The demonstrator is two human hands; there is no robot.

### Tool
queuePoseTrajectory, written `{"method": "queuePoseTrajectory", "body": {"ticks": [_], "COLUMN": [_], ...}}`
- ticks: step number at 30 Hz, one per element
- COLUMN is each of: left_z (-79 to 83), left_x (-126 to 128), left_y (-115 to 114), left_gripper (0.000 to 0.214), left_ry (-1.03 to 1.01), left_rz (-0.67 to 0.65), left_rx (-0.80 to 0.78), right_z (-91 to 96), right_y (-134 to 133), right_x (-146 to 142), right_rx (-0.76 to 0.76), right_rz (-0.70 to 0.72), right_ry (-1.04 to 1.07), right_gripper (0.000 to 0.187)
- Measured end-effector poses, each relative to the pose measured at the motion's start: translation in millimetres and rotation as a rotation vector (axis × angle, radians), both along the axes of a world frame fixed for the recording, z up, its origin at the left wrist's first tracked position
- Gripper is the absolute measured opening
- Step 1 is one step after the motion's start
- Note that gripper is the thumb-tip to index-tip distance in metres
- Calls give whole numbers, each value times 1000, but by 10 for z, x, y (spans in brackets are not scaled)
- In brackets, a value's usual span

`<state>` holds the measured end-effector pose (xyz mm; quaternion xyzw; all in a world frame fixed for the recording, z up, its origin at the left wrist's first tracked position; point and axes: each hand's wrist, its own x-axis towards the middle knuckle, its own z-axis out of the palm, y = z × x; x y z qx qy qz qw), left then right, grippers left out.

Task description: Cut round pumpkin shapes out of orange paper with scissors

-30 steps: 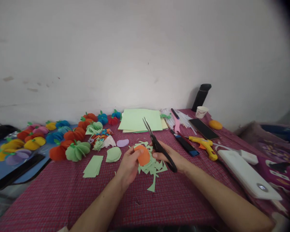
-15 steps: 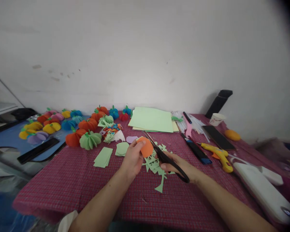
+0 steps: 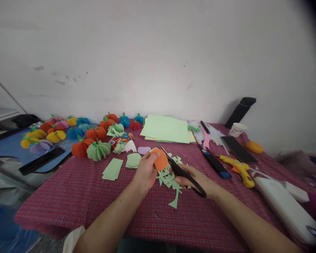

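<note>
Between the thumb and fingers of my left hand [image 3: 146,170] is an orange rounded paper piece [image 3: 161,160]. My right hand [image 3: 191,177] grips black-handled scissors [image 3: 179,170], their blades pointing up and left along the paper's right edge. Whether the blades touch the paper I cannot tell. Beneath both hands lies a heap of light green paper scraps [image 3: 171,180]. Left of my left hand are a stack of rounded green pieces [image 3: 133,160] and a stack of green rectangles [image 3: 112,169]. A purple paper piece [image 3: 143,150] lies just behind.
Several colourful paper pumpkins [image 3: 96,133] fill the left side. Green sheets [image 3: 166,129] lie at the back. On the right are a box cutter [image 3: 216,164], a yellow glue gun [image 3: 238,168], a dark phone-like slab [image 3: 238,149], a paper cup [image 3: 237,129] and a white device [image 3: 284,209].
The orange paper's outline looks rounder and slightly turned in my left hand. Both hands have barely moved, and the view has shifted a little.
</note>
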<state>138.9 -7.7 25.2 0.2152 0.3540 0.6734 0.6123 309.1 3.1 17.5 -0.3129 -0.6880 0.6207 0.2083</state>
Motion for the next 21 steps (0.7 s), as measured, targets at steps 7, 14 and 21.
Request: {"method": "queuePoseTrajectory", "body": {"ticks": [7, 14, 21], "left_z": [-18, -30, -13], "left_x": [-2, -4, 4], "left_y": [10, 7, 7], "left_gripper": [17, 16, 17], "left_ry": [4, -5, 11], "left_rz": [20, 11, 25], "left_rx": [0, 13, 4], "right_z": [-4, -17, 1], "right_y": [10, 11, 17], "right_x": [-5, 1, 2], "right_rx": [41, 10, 47], "right_rz": [-23, -12, -7], "right_ry": [-35, -20, -27], "right_gripper": [34, 35, 33]}}
